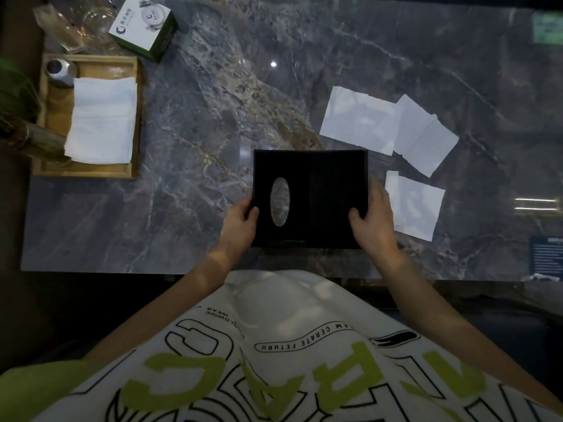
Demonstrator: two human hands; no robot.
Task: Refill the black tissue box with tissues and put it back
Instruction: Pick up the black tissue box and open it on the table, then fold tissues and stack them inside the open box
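Box [323,196] black, opened flat, empty | both hands' fingers [251,213] grasping its edges | tray [91,173]: tissue stack [102,120]

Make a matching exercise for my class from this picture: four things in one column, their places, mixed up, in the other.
Things:
1. black tissue box
2. stacked tissues
3. loose tissues
4. green-and-white carton

Places:
A. spread on the table, right of the box
B. far left corner of the marble table
C. in the wooden tray
D. held between the left hand and right hand

Pairs: 1-D, 2-C, 3-A, 4-B
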